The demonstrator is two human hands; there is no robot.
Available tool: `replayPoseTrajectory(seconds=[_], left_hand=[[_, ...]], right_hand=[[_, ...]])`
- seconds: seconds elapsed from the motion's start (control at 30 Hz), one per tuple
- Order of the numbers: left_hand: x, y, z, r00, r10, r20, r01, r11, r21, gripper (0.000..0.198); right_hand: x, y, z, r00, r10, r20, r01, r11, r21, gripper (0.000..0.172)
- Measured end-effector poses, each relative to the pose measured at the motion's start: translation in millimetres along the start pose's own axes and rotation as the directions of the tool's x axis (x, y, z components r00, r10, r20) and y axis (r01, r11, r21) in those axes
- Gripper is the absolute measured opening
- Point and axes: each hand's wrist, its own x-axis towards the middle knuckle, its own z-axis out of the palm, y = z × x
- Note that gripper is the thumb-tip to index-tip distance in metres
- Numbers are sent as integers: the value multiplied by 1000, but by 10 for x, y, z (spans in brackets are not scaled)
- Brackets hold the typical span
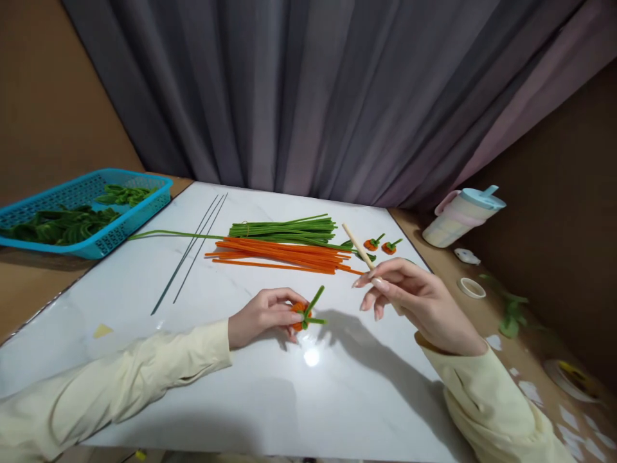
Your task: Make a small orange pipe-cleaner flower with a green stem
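Note:
My left hand [265, 314] rests on the white marble-look table [241, 386] with its fingers closed round a small orange pipe-cleaner carrot [299, 315]; green stems stick out of the carrot to the right. My right hand [414, 297] hovers just to the right with a light wooden stick [357, 245] gripped between its fingers, the stick pointing up and away. Behind both hands lie a bundle of orange pipe cleaners [284, 255] and a bundle of green ones [284, 229]. Two finished little carrots [380, 244] sit at the far right of the table.
A blue plastic basket [120, 225] with green pipe-cleaner pieces stands at the back left. Thin dark wires [193, 251] lie on the table left of the bundles. A pale jug [460, 218], a tape roll [471, 287] and green scraps sit to the right. Grey curtain behind.

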Motion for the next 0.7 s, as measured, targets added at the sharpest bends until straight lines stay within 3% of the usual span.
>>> replayPoseTrajectory(seconds=[0.1,0.17,0.23,0.3,0.4,0.5,0.6,0.7], left_hand=[[-7,-55,30,994,98,-49,-91,987,130,33],[-10,-86,41,988,151,-43,-141,973,184,34],[-12,-99,49,982,185,-35,-174,963,205,34],[-14,-90,57,979,199,-37,-188,962,198,34],[-11,-59,65,982,178,-58,-166,971,173,35],[-3,-47,57,974,184,-131,-151,963,224,34],[4,-53,24,907,348,-236,-224,874,430,27],[8,-54,-21,833,514,-206,-291,723,627,22]], right_hand=[[68,104,-38,999,25,26,-26,998,54,43],[89,151,-25,999,41,-3,-41,999,19,43],[91,177,1,997,63,-54,-68,992,-105,29],[77,187,21,996,67,-62,-82,960,-268,31],[42,193,27,999,-46,26,53,866,-497,32],[4,192,51,987,-139,87,160,712,-684,34],[-27,173,139,995,-20,99,88,659,-747,33],[-51,184,256,989,80,127,31,717,-697,29]])
